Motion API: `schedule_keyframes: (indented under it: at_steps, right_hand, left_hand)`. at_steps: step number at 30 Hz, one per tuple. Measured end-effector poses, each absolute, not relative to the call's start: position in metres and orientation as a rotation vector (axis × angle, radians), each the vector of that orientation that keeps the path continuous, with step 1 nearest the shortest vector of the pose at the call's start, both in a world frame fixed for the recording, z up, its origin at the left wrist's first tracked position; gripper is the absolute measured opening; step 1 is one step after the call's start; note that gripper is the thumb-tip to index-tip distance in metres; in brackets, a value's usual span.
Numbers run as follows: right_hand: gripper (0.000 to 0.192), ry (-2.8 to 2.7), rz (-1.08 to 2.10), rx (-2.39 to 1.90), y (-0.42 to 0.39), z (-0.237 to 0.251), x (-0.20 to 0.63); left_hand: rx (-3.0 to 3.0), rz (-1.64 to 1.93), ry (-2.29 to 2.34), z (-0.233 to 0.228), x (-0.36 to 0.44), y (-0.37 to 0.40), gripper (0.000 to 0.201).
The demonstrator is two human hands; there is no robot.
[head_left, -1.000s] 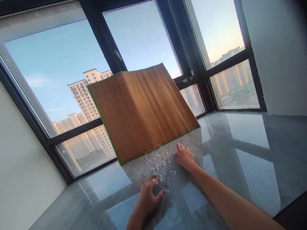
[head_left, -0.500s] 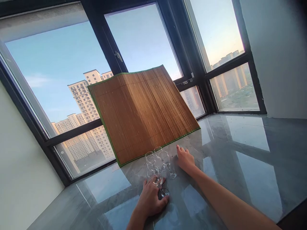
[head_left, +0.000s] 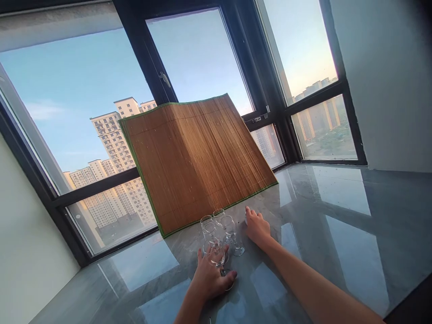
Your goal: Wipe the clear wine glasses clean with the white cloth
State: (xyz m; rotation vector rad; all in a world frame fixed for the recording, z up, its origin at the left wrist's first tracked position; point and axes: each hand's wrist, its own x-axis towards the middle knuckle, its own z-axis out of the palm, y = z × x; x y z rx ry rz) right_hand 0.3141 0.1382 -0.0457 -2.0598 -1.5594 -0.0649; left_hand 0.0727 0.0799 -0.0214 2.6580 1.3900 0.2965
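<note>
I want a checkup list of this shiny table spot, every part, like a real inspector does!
Surface: glossy grey stone counter, mirroring the windows.
Job's things: four small clear stemmed glasses clustered upright by the mat.
Clutter: bamboo mat with a green edge, leaning on the window.
Hands: left hand wraps the foot of the nearest glass; right hand rests flat on the counter beside the glasses, holding nothing.
Cables: nothing seen.
Surroundings: black-framed windows, tower blocks outside, white wall at right.
</note>
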Motion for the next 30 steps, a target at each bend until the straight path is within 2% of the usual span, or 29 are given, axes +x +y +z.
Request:
schedule_keyframes:
  at_steps: [6,17,30]
  right_hand:
    - [0.066,-1.565,-0.065,-2.065,0.139,-0.047,0.314]
    - [0.069,-1.554,-0.047,-2.068,0.139,-0.046,0.313]
    - [0.068,-1.547,-0.027,-2.056,0.134,-0.041,0.313]
  left_hand:
    - [2.578,0.261,1.406,-0.021,0.079,0.087,0.081]
    - [2.611,0.14,1.464,-0.029,0.08,0.094,0.065]
    - [2.711,0.03,1.444,-0.026,0.054,0.091,0.063]
